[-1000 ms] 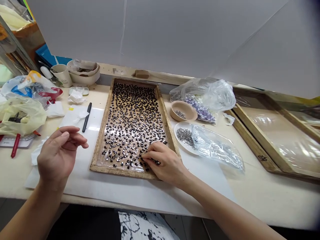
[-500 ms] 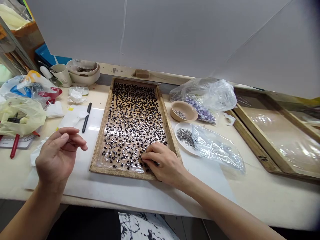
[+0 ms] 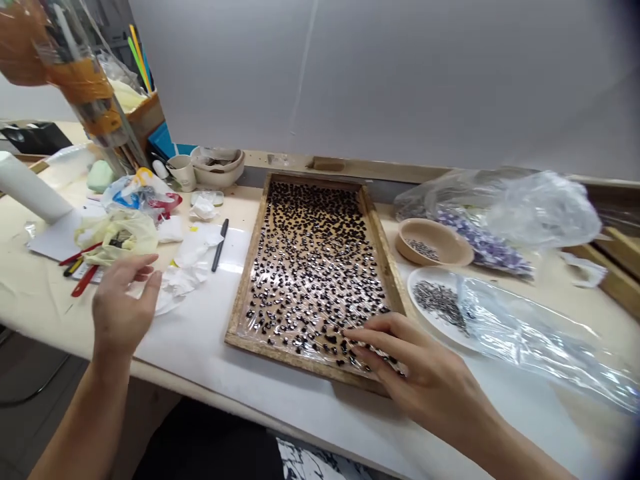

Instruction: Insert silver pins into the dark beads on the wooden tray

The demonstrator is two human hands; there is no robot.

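Note:
My right hand (image 3: 425, 367) reaches over the near right corner of a shallow wooden-framed tray (image 3: 300, 368). Its thumb and fingertips are drawn close together among many small, glossy black pieces (image 3: 310, 280) spread on clear film. Whatever lies between the fingertips is too small to make out. More black pieces show under the curve of that hand. Left of the tray, my left hand (image 3: 123, 307) is held up above the table, fingers loosely bent and thumb apart, with nothing in it. Crumpled white paper (image 3: 183, 283) lies just beyond it.
Right of the tray are a tan bowl (image 3: 450, 250), a white plate (image 3: 417, 293) of small metallic bits under a clear bag (image 3: 525, 320), and purple pieces (image 3: 480, 247) in plastic. A black pen (image 3: 220, 245), red-handled tool (image 3: 85, 280) and paper cup (image 3: 183, 175) are at left.
The view has swung left, so the tray appears farther right. My left hand has turned, its thumb now on the right. My right fingertips remain at the tray's near right part.

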